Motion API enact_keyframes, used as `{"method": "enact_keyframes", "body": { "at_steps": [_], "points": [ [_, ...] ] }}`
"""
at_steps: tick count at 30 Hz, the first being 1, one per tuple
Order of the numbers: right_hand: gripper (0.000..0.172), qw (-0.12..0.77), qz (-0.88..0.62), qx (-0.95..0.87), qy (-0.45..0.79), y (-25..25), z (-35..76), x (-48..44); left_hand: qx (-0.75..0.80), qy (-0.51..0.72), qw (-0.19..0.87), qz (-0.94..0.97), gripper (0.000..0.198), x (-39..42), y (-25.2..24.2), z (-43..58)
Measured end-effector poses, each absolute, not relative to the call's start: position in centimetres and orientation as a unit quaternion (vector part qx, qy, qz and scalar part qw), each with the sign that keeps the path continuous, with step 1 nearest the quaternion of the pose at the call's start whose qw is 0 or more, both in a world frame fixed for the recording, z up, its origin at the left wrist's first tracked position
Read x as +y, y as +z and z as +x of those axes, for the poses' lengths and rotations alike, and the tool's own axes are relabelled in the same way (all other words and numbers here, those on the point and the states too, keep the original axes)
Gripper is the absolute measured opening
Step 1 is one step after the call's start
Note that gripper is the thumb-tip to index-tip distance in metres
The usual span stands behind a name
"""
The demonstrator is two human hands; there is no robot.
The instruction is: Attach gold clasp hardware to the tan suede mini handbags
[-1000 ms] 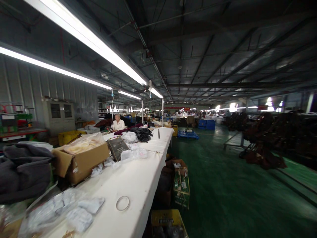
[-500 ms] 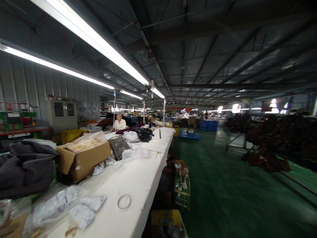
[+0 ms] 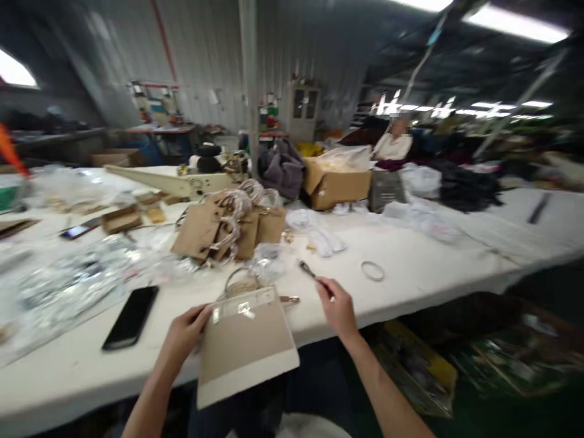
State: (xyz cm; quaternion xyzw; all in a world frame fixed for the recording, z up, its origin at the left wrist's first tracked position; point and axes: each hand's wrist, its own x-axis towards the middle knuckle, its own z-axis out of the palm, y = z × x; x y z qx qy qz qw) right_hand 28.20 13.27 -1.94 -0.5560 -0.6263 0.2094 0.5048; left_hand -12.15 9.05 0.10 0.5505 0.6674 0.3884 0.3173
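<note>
My left hand (image 3: pixel 184 333) pinches the left edge of a flat beige panel (image 3: pixel 249 344), perhaps leather or board. Small shiny metal fittings (image 3: pixel 245 310) sit near its upper edge, and its lower band is paler. The panel is tilted at the table's front edge. My right hand (image 3: pixel 338 307) is closed on a slim dark tool (image 3: pixel 307 268) pointing up and left; blur hides its exact kind. Behind the panel lie a thin looped cord or handle (image 3: pixel 237 278) and a small brown piece with a metal end (image 3: pixel 289 299).
A black phone (image 3: pixel 131 317) lies left on the white-covered table (image 3: pixel 73 377). Brown panels with pale coiled handles (image 3: pixel 198 230) are piled ahead. A tape ring (image 3: pixel 373 271) is at right. Farther back stand a cardboard box (image 3: pixel 344 188) and a seated person (image 3: pixel 395 146).
My view has swung left and down from the long hall to the table in front of me. Both hands, the panel and the tool have come into view.
</note>
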Motion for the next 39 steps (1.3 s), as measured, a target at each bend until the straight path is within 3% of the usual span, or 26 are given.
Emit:
{"method": "enact_keyframes", "body": {
  "at_steps": [6,14,18,28,39],
  "points": [
    [0.044,0.407,-0.492,-0.673,0.373,0.6,23.9,15.0,0.663,0.402,0.428,0.464,0.075,6.7,-0.7,-14.3],
    [0.047,0.290,-0.466,-0.726,0.415,-1.1,20.1,16.2,0.617,0.411,0.470,0.479,0.067,6.9,-0.9,-14.8],
    [0.050,0.284,-0.463,-0.696,0.470,-1.4,19.9,17.2,0.623,0.424,0.461,0.469,0.061,7.2,-1.1,-14.6],
    [0.047,0.292,-0.462,-0.696,0.466,-0.8,19.0,17.4,0.648,0.378,0.352,0.560,0.047,7.2,-0.6,-14.8],
    [0.047,0.301,-0.470,-0.697,0.450,-1.4,19.0,16.6,0.649,0.330,0.316,0.609,0.039,7.9,-0.2,-14.9]
  ]
}}
